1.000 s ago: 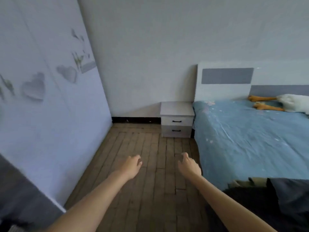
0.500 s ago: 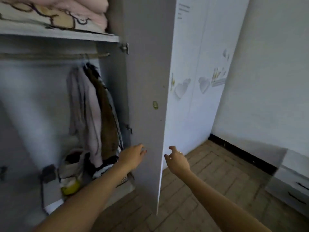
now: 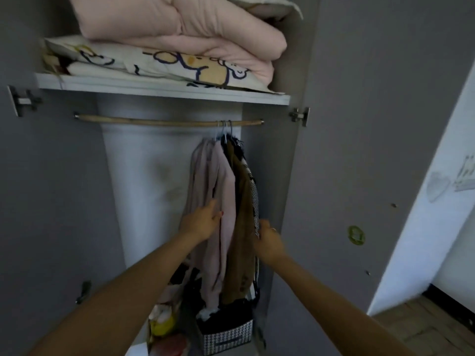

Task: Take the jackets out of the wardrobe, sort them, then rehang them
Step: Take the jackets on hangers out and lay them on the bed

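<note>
Three jackets hang close together at the right end of the wooden rod [image 3: 159,122] in the open wardrobe: a pale pink jacket [image 3: 221,186], a brown jacket [image 3: 243,217] and a black-and-white checked jacket [image 3: 254,199] at the far right. My left hand [image 3: 201,223] rests on the left side of the pink jacket, thumb raised. My right hand [image 3: 268,240] is blurred and touches the right edge of the brown and checked jackets. Neither hand has closed round the cloth.
Folded pink bedding [image 3: 185,34] and a printed pillow lie on the shelf [image 3: 154,89] above the rod. A checked storage box [image 3: 226,335] and bags sit on the wardrobe floor below the jackets. The open door [image 3: 359,150] stands at my right.
My view swung left from the bed and floor to the wardrobe interior. Both hands rose from in front of the door edge and reached the hanging jackets.
</note>
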